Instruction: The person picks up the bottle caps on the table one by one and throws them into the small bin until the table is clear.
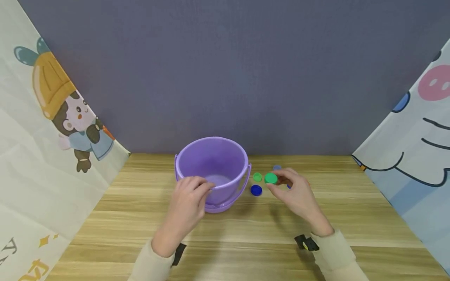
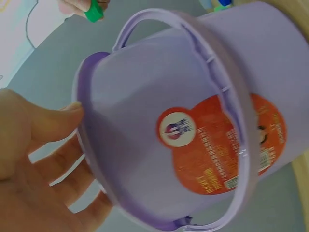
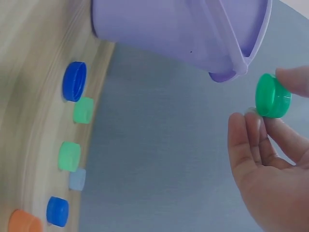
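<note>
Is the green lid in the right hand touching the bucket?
Apart: the right wrist view shows a strip of grey wall between the held lid and the bucket.

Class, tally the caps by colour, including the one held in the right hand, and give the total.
Green caps: 3
Dark blue caps: 2
Pale blue cap: 1
Orange cap: 1
Total: 7

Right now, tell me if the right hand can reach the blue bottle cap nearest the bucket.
Probably yes: nothing visible blocks that blue bottle cap, but the right hand pinches a green bottle cap.
</note>
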`<state>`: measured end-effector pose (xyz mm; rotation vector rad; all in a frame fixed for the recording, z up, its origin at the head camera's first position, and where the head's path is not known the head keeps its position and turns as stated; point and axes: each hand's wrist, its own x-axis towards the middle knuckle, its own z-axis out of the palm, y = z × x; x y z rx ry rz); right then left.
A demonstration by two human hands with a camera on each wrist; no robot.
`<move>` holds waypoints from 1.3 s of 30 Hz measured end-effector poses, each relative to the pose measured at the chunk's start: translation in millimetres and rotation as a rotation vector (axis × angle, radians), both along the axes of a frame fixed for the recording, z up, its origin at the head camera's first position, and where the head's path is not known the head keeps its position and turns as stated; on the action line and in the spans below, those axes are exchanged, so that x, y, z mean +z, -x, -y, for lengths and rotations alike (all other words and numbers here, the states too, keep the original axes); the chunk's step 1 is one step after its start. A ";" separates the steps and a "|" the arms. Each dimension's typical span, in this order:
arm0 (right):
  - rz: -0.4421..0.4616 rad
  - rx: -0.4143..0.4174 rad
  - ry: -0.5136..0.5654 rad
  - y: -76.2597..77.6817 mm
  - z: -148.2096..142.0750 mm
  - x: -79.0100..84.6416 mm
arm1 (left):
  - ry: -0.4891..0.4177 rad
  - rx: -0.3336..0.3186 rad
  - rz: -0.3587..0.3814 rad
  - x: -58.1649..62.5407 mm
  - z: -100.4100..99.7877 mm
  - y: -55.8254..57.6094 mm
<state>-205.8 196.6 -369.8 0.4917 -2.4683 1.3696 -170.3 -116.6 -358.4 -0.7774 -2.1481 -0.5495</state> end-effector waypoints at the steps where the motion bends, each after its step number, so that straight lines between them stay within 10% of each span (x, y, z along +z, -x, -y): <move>1: -0.010 0.004 0.004 -0.2 0.5 1.1 | 0.009 0.005 0.004 0.8 -0.4 -1.0; 17: -0.103 0.026 0.053 -4.7 9.8 11.5 | 0.102 0.059 0.121 14.3 -5.1 -11.7; 39: -0.141 0.043 0.124 -7.2 24.9 25.6 | 0.135 0.001 0.056 13.1 -11.3 -16.1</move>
